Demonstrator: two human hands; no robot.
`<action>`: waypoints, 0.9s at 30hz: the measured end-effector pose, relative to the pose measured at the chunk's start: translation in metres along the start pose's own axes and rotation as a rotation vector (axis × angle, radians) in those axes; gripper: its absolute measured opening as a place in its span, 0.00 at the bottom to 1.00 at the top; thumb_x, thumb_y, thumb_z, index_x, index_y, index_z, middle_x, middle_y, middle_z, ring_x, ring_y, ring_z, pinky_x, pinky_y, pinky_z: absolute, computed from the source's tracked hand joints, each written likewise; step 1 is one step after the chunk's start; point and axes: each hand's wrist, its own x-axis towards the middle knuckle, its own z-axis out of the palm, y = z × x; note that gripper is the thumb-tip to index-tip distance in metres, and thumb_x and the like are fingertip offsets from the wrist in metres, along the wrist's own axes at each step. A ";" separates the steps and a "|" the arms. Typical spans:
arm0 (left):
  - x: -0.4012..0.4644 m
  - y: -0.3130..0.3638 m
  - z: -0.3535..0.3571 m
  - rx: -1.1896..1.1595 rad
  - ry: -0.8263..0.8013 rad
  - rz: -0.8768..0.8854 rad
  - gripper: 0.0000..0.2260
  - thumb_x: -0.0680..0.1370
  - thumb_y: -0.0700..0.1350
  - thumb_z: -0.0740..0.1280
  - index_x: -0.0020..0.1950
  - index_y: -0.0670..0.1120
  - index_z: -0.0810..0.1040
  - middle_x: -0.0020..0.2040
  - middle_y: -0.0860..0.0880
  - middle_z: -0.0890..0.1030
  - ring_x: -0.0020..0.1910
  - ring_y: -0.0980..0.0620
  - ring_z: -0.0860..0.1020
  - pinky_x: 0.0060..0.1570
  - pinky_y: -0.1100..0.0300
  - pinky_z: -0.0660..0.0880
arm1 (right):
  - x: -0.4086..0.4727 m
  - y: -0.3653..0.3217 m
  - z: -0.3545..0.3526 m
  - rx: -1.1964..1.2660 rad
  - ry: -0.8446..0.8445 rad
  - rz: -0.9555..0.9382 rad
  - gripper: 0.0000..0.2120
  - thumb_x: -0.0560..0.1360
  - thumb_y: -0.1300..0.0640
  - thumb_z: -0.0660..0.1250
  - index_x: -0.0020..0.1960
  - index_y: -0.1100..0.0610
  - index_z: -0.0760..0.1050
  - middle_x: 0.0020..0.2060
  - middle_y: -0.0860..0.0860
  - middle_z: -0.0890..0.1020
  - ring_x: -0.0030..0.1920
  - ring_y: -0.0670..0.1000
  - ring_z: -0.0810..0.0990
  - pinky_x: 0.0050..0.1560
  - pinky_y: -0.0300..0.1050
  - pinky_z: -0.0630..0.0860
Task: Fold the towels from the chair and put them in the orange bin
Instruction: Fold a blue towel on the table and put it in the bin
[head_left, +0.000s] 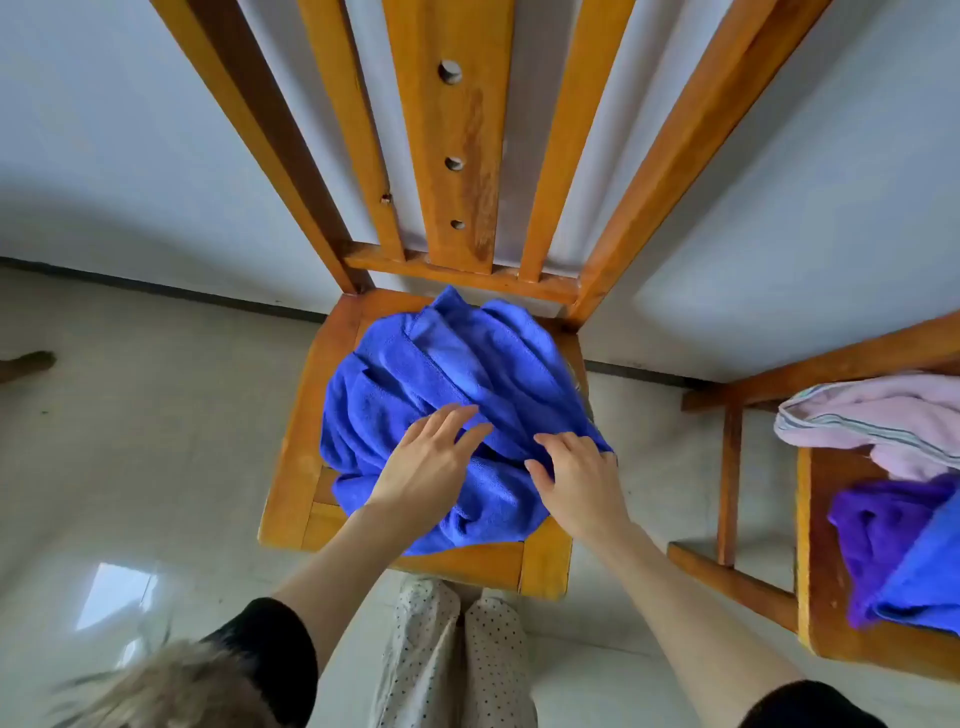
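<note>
chairs 2 (291, 467) (815, 571) | towels 4: blue (441, 374), pink (883, 421), purple (878, 530), blue (930, 577) | left hand (426, 467) flat, fingers spread on blue towel | right hand (576, 478) fingers curled, gripping its edge

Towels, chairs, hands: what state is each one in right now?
Blue towel: crumpled on the chair seat.
Left hand: open, resting on it.
Right hand: fingers curled into its edge.
Pink towel, purple towel: unfolded on the second chair.
</note>
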 end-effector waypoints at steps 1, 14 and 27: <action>0.004 -0.004 0.005 0.001 0.028 0.028 0.28 0.57 0.32 0.76 0.57 0.44 0.80 0.56 0.43 0.80 0.54 0.44 0.79 0.48 0.53 0.78 | 0.006 0.001 0.004 -0.012 0.001 0.006 0.18 0.78 0.49 0.60 0.64 0.56 0.73 0.58 0.51 0.78 0.60 0.54 0.75 0.57 0.52 0.69; 0.016 -0.004 -0.035 -0.321 0.023 0.052 0.14 0.74 0.56 0.58 0.42 0.49 0.79 0.37 0.54 0.77 0.39 0.52 0.73 0.52 0.58 0.69 | -0.013 -0.026 -0.024 0.464 0.128 -0.037 0.06 0.77 0.58 0.64 0.45 0.60 0.77 0.36 0.46 0.79 0.37 0.46 0.77 0.41 0.41 0.75; -0.010 -0.025 -0.235 -0.517 0.290 -0.085 0.12 0.77 0.51 0.59 0.46 0.44 0.78 0.43 0.50 0.78 0.39 0.53 0.74 0.39 0.56 0.73 | -0.049 -0.102 -0.132 0.495 0.234 0.109 0.06 0.77 0.59 0.64 0.50 0.60 0.77 0.44 0.52 0.79 0.43 0.48 0.74 0.35 0.31 0.64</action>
